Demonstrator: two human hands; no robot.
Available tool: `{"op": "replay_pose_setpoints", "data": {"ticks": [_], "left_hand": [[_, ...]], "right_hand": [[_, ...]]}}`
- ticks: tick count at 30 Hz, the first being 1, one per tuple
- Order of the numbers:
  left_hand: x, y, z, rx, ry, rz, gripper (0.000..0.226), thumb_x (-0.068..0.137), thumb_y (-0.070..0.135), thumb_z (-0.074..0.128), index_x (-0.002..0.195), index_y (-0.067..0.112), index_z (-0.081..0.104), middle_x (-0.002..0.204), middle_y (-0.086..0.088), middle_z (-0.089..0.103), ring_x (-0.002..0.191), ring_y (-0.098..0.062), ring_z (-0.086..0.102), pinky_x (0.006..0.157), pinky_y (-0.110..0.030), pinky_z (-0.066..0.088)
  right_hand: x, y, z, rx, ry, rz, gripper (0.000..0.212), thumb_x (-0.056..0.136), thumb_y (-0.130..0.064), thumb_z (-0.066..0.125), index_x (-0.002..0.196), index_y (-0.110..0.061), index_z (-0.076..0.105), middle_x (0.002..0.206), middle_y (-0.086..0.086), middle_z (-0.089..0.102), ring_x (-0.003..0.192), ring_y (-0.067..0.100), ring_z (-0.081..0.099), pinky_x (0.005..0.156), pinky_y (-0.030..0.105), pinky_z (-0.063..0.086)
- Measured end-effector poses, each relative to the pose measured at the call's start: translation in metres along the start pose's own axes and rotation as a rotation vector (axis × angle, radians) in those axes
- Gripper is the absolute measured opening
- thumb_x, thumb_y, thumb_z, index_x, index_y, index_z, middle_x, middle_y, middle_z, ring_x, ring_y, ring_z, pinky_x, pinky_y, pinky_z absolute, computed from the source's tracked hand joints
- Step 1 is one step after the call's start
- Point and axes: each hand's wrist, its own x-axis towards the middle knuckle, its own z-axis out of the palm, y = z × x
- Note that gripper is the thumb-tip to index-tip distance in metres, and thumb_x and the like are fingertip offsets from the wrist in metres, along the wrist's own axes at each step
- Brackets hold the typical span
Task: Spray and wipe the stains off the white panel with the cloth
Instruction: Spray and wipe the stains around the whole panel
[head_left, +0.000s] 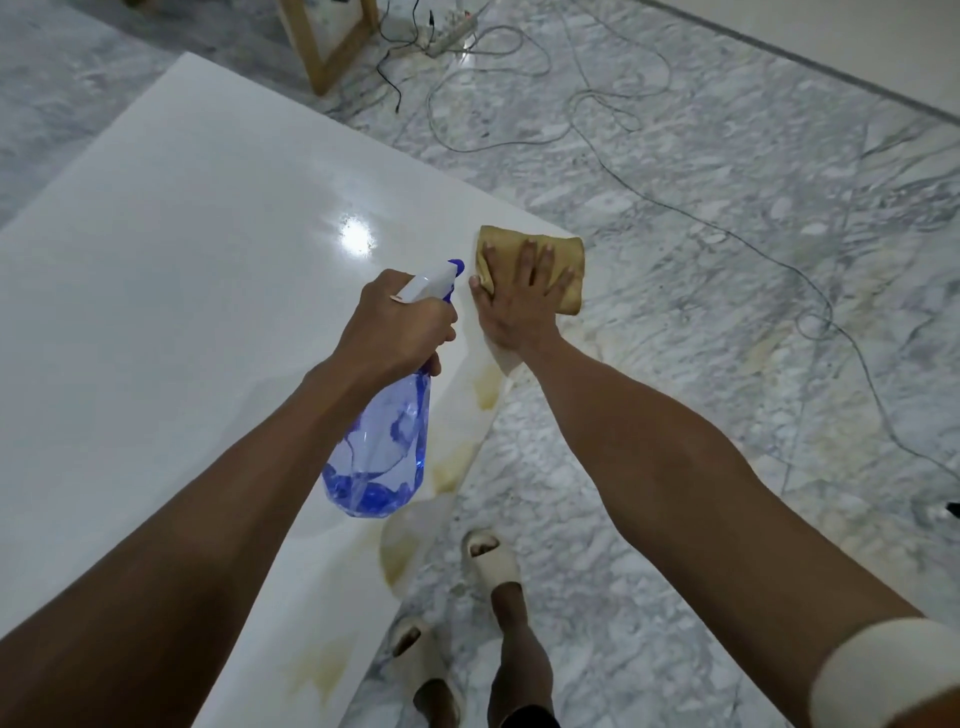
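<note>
Head view, looking down. Large glossy white rectangular panel (171, 270) lies flat and fills the left half of the frame; grey-veined marble floor (727, 218) surrounds it.

Left hand (397, 325): fingers curled round the neck of a translucent blue plastic spray bottle (382, 447) with a white-and-blue trigger head. Bottle hangs tilted above the panel, nozzle pointing away from the person toward the cloth. A little liquid sits in the bottle's base.

Right hand (519, 301): flat, fingers straight and spread, pressing on a folded tan cloth (545, 262). Cloth sits at the panel's right edge, near its far right corner; part of it reaches past the edge. A reflected light spot shows on the panel just left of the cloth.

Yellow-brown stains (452, 462) run along the panel's right edge, nearer the person than the cloth: one patch just below the right wrist, others beside the bottle's base, one large rounded blotch lower down, and a faint one near the bottom of the frame.

Person's feet in pale slide sandals (491, 564) stand on the floor beside the stained edge. A white cuff shows on the right arm at bottom right.

Far side: thin cables (623, 171) loop across the floor, a white power strip (449, 34) lies at top centre, and a light wooden frame (327, 47) stands beside it.
</note>
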Motion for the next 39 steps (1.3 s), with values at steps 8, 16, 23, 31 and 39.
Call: {"op": "replay_pose_setpoints", "data": {"ticks": [8,16,23,31,39], "left_hand": [[-0.04,-0.03,-0.022,0.038,-0.016,0.058,0.05,0.066,0.025,0.049,0.099,-0.008,0.067,0.09,-0.019,0.074,0.037,-0.016,0.059,0.06,-0.035,0.056],[-0.094,-0.079,-0.05,0.077,-0.017,0.066,0.048,0.064,0.026,0.05,0.101,0.001,0.067,0.088,-0.012,0.074,0.037,-0.012,0.059,0.064,-0.038,0.06],[-0.145,-0.134,-0.076,0.114,-0.003,0.035,0.037,0.075,0.024,0.055,0.1,0.0,0.068,0.087,-0.011,0.075,0.037,-0.011,0.059,0.057,-0.03,0.057],[-0.203,-0.198,-0.106,0.109,0.052,0.007,0.04,0.077,0.028,0.055,0.104,0.001,0.067,0.092,-0.014,0.074,0.05,-0.021,0.062,0.062,-0.035,0.057],[-0.298,-0.266,-0.122,0.076,0.102,-0.029,0.039,0.077,0.033,0.052,0.099,0.005,0.067,0.089,-0.011,0.075,0.044,-0.015,0.061,0.055,-0.028,0.053]], "right_hand": [[-0.052,-0.027,0.005,0.029,0.015,-0.016,0.057,0.099,-0.06,0.028,0.135,-0.031,0.061,0.137,0.022,0.059,0.125,0.049,0.055,0.095,0.076,0.037],[-0.145,-0.055,0.01,-0.03,0.012,0.015,0.064,0.097,-0.06,0.019,0.156,-0.035,0.026,0.162,0.024,0.02,0.148,0.05,0.014,0.112,0.075,0.006],[-0.233,-0.092,0.011,-0.021,-0.103,0.029,0.071,0.091,-0.063,0.001,0.157,-0.039,0.011,0.165,0.021,0.005,0.151,0.047,-0.001,0.115,0.07,-0.003],[-0.312,-0.126,0.016,0.028,-0.105,0.021,0.064,0.098,-0.061,0.019,0.157,-0.036,0.022,0.164,0.024,0.012,0.15,0.049,0.007,0.114,0.072,0.002],[-0.422,-0.171,0.016,0.048,-0.269,-0.039,0.065,0.102,-0.06,0.019,0.158,-0.037,-0.003,0.165,0.019,-0.014,0.15,0.044,-0.017,0.114,0.068,-0.012]]}}
